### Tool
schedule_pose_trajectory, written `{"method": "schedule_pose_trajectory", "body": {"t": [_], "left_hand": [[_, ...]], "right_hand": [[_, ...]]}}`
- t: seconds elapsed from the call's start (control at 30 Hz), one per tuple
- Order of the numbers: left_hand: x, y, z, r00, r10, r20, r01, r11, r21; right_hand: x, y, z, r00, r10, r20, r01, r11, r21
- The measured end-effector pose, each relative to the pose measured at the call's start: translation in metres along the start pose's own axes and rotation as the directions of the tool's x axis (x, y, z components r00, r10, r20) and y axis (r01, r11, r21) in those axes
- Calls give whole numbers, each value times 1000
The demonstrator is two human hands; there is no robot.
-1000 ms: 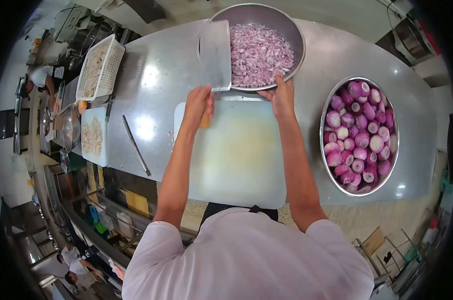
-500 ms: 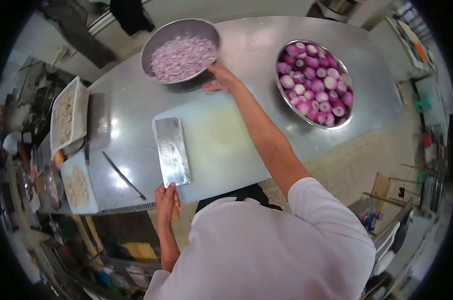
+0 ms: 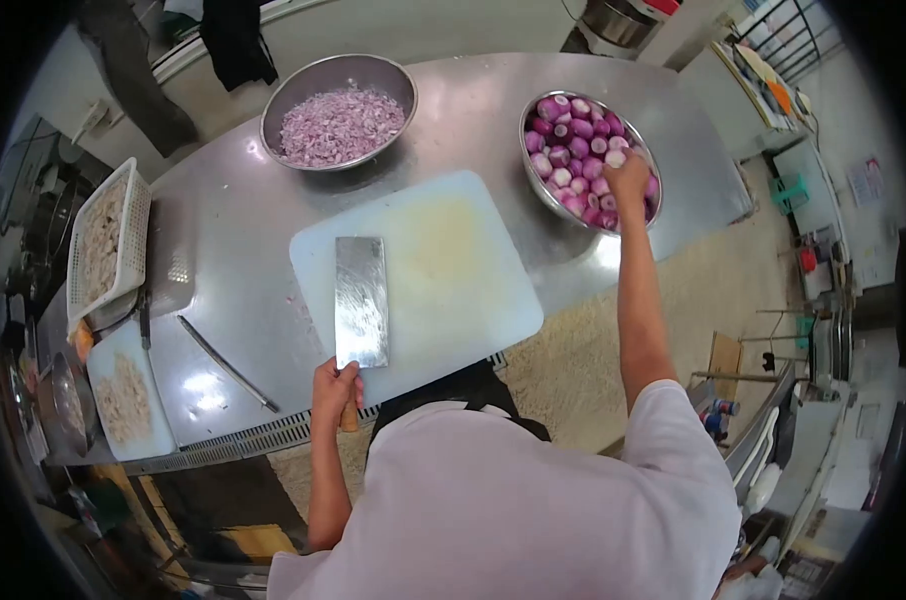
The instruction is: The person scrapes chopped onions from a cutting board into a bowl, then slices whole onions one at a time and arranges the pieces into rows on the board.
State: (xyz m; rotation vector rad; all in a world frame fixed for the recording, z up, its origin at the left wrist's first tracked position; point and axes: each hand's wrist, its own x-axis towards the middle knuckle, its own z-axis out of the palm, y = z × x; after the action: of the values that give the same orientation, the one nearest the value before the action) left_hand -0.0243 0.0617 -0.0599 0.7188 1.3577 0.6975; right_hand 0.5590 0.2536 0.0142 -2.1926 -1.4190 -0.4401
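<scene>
My left hand point(image 3: 335, 393) is wrapped round the wooden handle of a cleaver point(image 3: 362, 300). Its wide blade lies flat over the left part of a pale cutting board point(image 3: 473, 280). On the right, a metal bowl point(image 3: 529, 180) is full of peeled red onions point(image 3: 573, 150). My right hand point(image 3: 628, 180) is inside this bowl near its right rim, fingers closed at a pale-ended onion point(image 3: 615, 158). At the back left stands another metal bowl point(image 3: 398, 85) with chopped red onion point(image 3: 338, 125) in it.
A dark thin rod point(image 3: 228, 362) lies left of the board on the steel table point(image 3: 473, 110). Further left are a white basket point(image 3: 133, 235) of pale pieces and a small board point(image 3: 158, 420) with chopped pale food and a knife point(image 3: 145, 320) beside it.
My right hand has left the rim of the chopped-onion bowl and moved right into the bowl of whole onions. My left hand still holds the cleaver; the view has shifted.
</scene>
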Motion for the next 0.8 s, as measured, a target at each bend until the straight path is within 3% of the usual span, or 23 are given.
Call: {"method": "schedule_pose_trajectory", "body": {"t": [0.1, 0.17, 0.27, 0.33, 0.4, 0.47, 0.5, 0.53, 0.57, 0.6, 0.63, 0.67, 0.7, 0.73, 0.8], "left_hand": [[0, -1, 6, 1000, -7, -24, 8, 999, 32], [-5, 8, 13, 996, -34, -80, 36, 999, 24], [-9, 5, 20, 989, 0, -147, 11, 997, 75], [-16, 6, 28, 981, 73, -181, -54, 992, 110], [-29, 12, 33, 959, 106, -262, -80, 991, 108], [-42, 25, 37, 917, 263, -300, -144, 920, 365], [-41, 26, 35, 912, 253, -322, -129, 924, 360], [-40, 25, 33, 899, 278, -338, -119, 898, 423], [-41, 23, 34, 888, 296, -350, -102, 872, 480], [-44, 21, 37, 889, 279, -364, -82, 878, 472], [-43, 24, 40, 896, 274, -350, -95, 887, 452], [-41, 31, 42, 900, 278, -336, -112, 892, 438], [-47, 42, 49, 918, 255, -303, -93, 883, 460], [-45, 35, 50, 918, 246, -311, -80, 883, 462], [-34, 17, 52, 829, 496, -258, -217, 711, 669]], "right_hand": [[34, 36, 28, 999, 38, 9, -38, 999, -3], [40, 47, 51, 983, 134, 125, -110, 978, -179], [30, 31, 44, 972, 191, 138, -182, 980, -74], [25, 51, 56, 1000, -16, 7, 15, 995, 96], [20, 31, 34, 1000, 10, -10, -5, 928, 374], [-9, -44, -20, 994, -19, 107, -47, 811, 583], [-33, -76, -26, 970, -144, 195, -28, 731, 682], [-58, -108, -30, 927, -271, 260, -27, 642, 766], [-90, -134, -25, 814, -365, 452, -192, 566, 802], [-118, -168, -36, 703, -455, 546, -279, 530, 801], [-144, -190, -20, 518, -571, 637, -352, 537, 767], [-169, -209, -10, 474, -662, 580, -271, 517, 812], [-187, -226, -7, 426, -676, 601, -301, 521, 799], [-202, -232, 1, 417, -679, 604, -311, 517, 797], [-216, -242, 19, 579, -686, 440, 12, 547, 837]]}}
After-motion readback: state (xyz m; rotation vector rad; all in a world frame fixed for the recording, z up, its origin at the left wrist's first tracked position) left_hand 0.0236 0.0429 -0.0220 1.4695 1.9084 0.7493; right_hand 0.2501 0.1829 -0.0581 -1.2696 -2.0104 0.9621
